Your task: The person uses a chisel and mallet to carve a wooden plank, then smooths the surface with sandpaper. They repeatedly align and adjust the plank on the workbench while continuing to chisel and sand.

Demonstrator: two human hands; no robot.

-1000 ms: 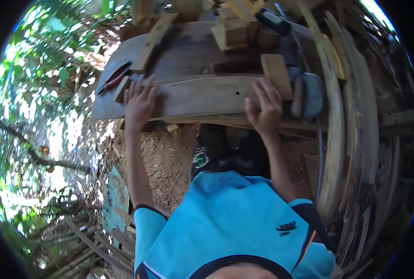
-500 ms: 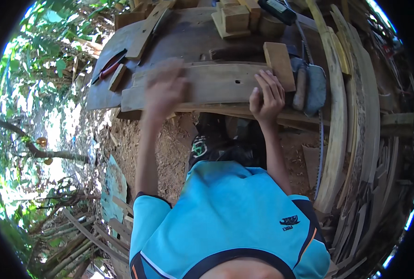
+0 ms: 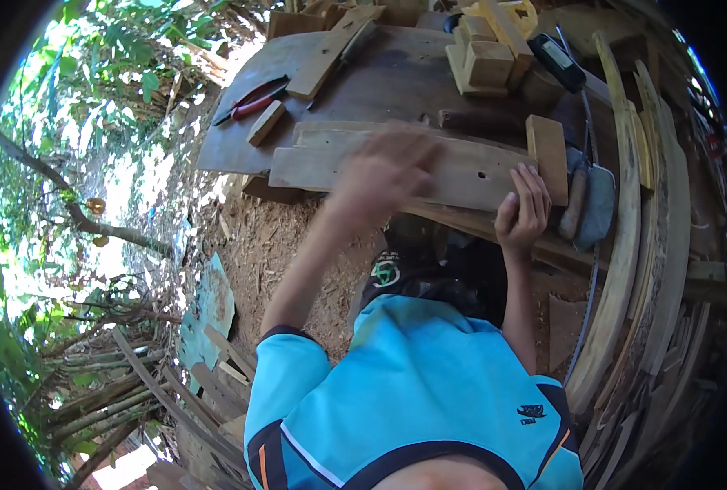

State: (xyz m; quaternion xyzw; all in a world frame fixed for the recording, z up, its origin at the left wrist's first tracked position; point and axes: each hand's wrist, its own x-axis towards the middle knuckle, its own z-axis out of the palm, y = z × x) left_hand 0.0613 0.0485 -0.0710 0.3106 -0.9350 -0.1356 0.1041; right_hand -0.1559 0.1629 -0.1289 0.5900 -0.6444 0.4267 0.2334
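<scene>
A flat wooden board [image 3: 477, 188] with a small hole lies along the bench's near edge, over a second board. My left hand [image 3: 388, 171], smeared by motion, is over its middle; whether it touches is unclear. My right hand [image 3: 526, 204] rests on the board's right part, thumb apart and fingers slightly bent, beside an upright-lying wood block [image 3: 547, 155]. Right of that block are a wooden-handled tool [image 3: 571, 208] and a grey stone-like block [image 3: 598, 204]. Red-handled pliers [image 3: 253, 104] and a small wood piece [image 3: 265, 124] lie at the left.
The worn bench top [image 3: 388, 73] holds wood offcuts [image 3: 486, 61], a slanting plank [image 3: 331, 57] and a black device [image 3: 559, 64]. Long planks [image 3: 600, 343] and a saw blade [image 3: 584, 327] line the right. Foliage, branches and a shavings-strewn dirt floor [image 3: 282, 253] are left and below.
My left hand has swept rightward from the board's left end to its middle. The view has shifted, so the bench appears farther right. My right hand remains at the board's right part.
</scene>
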